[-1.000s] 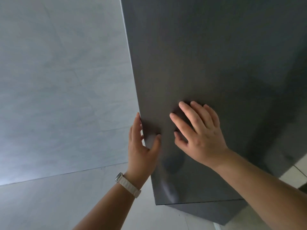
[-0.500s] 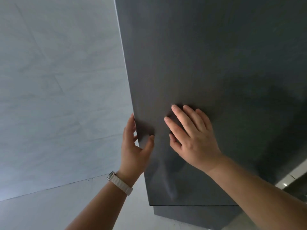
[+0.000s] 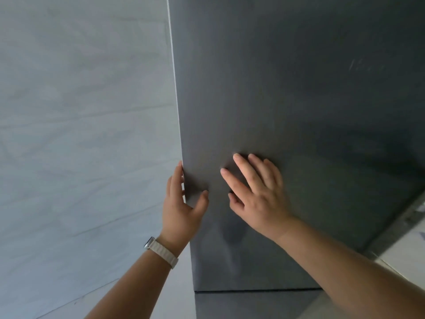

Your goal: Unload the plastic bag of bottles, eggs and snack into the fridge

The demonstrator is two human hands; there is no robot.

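Note:
A dark grey fridge door [image 3: 287, 100] fills the right two thirds of the head view. My left hand [image 3: 181, 210], with a pale watch strap on the wrist, grips the door's left edge: fingers behind the edge, thumb on the front face. My right hand [image 3: 257, 194] lies flat on the door face just right of it, fingers spread and pointing up-left. Below the door's bottom edge shows a second dark panel [image 3: 241, 305]. No bag, bottles, eggs or snack are in view.
A pale grey tiled wall [image 3: 80, 111] stands left of the fridge, meeting a light floor [image 3: 69, 284] at the bottom left. At the right edge a light surface [image 3: 409, 249] shows past the door's corner.
The door's left edge has swung slightly left and nearer across the frames. Both hands kept their places on it, the left on the edge and the right flat on the face.

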